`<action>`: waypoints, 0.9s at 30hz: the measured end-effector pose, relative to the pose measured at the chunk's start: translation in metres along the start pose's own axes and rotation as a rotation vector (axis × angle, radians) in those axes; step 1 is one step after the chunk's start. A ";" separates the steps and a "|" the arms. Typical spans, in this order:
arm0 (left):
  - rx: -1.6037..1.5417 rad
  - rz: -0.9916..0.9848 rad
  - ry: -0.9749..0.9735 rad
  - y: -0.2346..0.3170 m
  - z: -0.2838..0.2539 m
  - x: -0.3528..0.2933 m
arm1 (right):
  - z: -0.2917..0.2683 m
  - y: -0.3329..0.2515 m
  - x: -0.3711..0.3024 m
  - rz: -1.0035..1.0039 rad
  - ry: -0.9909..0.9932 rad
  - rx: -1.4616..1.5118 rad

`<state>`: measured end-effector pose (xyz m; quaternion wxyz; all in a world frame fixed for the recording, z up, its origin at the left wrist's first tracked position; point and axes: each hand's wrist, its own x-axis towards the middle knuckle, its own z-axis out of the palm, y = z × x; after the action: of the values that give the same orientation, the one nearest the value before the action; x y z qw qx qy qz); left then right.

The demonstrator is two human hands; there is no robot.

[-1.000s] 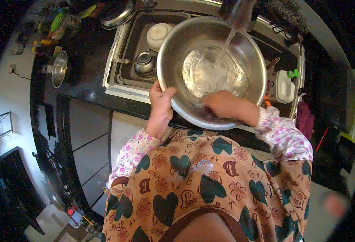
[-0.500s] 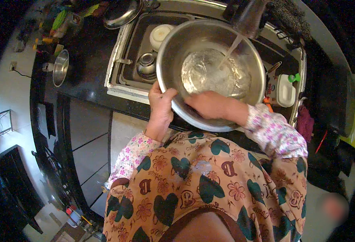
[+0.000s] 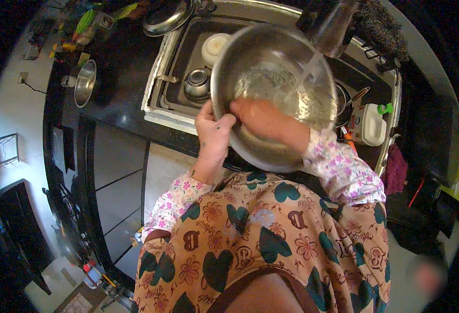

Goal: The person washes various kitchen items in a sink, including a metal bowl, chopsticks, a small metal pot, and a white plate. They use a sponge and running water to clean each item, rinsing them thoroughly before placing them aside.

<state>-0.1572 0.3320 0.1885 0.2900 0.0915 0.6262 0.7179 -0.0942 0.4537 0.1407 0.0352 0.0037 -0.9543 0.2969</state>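
A large steel basin (image 3: 263, 47) is tilted over the sink, with shallow water (image 3: 271, 81) inside it. My left hand (image 3: 214, 136) grips its near left rim, thumb on top and fingers around the outside. Inside the basin, my right hand (image 3: 268, 121) lies against the near left wall, close to my left thumb. Its fingers are blurred and partly hidden, so what they hold, if anything, does not show. A stream of water (image 3: 306, 70) falls into the basin from beneath a dark, shiny cylindrical fitting (image 3: 336, 31).
Left of the basin, the sink (image 3: 180, 57) holds a white bowl (image 3: 214, 48) and a small steel pot (image 3: 197, 83). A white container (image 3: 371, 125) stands at the right. On the dark counter are a steel bowl (image 3: 85, 83) and a steel lid (image 3: 167, 18).
My right hand has moved left and up along the basin's inner wall. The basin has tipped further, and its water has shifted toward the right. My left hand keeps its grip.
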 end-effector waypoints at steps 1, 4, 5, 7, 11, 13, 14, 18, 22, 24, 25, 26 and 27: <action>0.070 0.069 0.020 0.006 -0.005 0.003 | -0.001 -0.008 -0.008 -0.001 -0.076 0.029; 0.311 0.287 0.072 0.028 -0.003 0.004 | 0.003 0.019 -0.046 0.033 -0.212 -0.056; 0.416 0.352 0.072 0.032 -0.006 0.005 | 0.013 0.049 -0.061 0.055 -0.198 -0.192; 0.609 0.547 0.111 0.034 -0.005 0.002 | -0.009 0.075 -0.079 0.254 -0.188 -0.212; 0.774 0.853 0.082 0.036 -0.006 -0.001 | -0.022 0.097 -0.075 0.401 0.028 -0.034; 0.864 0.900 0.090 0.041 -0.011 -0.002 | -0.015 0.096 -0.064 0.512 0.162 0.155; 0.910 0.922 0.096 0.043 -0.013 -0.004 | -0.014 0.095 -0.058 0.626 0.197 0.364; 0.917 0.985 0.193 0.051 -0.022 -0.006 | -0.016 0.090 -0.036 0.895 0.302 0.614; 0.868 0.949 0.413 0.058 -0.043 -0.005 | 0.001 0.103 -0.033 0.904 0.480 0.644; 0.822 0.773 0.503 0.062 -0.072 -0.001 | 0.002 0.105 -0.037 0.938 0.442 0.643; 0.560 0.858 0.488 0.066 -0.079 0.006 | 0.003 0.105 -0.038 0.952 0.422 0.642; 0.463 0.772 0.555 0.075 -0.090 0.007 | 0.004 0.104 -0.038 0.935 0.447 0.715; 0.412 0.773 0.604 0.079 -0.105 0.013 | 0.006 0.104 -0.039 0.919 0.476 0.786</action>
<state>-0.2429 0.2464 0.2399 -0.2129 0.1598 0.7304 0.6290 -0.0582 0.5353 0.0739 0.1111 -0.4583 -0.6450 0.6013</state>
